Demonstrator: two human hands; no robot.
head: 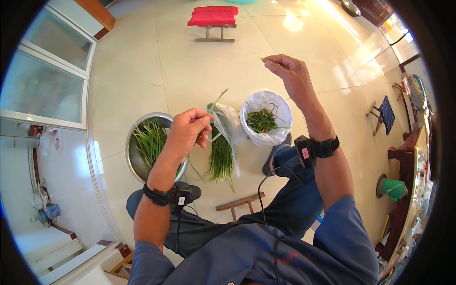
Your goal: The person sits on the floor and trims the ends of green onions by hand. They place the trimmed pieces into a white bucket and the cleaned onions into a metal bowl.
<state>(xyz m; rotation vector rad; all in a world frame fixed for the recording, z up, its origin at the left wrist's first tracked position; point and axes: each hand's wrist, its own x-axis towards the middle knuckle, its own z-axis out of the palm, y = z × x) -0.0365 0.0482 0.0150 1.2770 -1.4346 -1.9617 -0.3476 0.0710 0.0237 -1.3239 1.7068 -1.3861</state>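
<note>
My left hand [190,131] pinches green stalks [218,100], probably garlic chives, whose pale-tipped ends stick up past the thumb. Raised farther out to the right, my right hand [288,73] grips a thin scrap of leaf [263,58] between thumb and fingertips. Below and left of my left hand, a steel basin [129,153] holds many long green stalks [151,142]. A bunch of the same greens [221,158] lies on the floor, partly inside a clear plastic bag [233,123]. Beside it stands a bin lined with a white bag [249,132], with green trimmings [263,120] inside.
A red-covered folding stool [213,17] stands ahead on the tiled floor. To the right are a blue folding stool [386,114], a green container [394,190] and a long wooden table [409,156]. Glass sliding doors [53,85] line the left. Cables run from my wrist devices.
</note>
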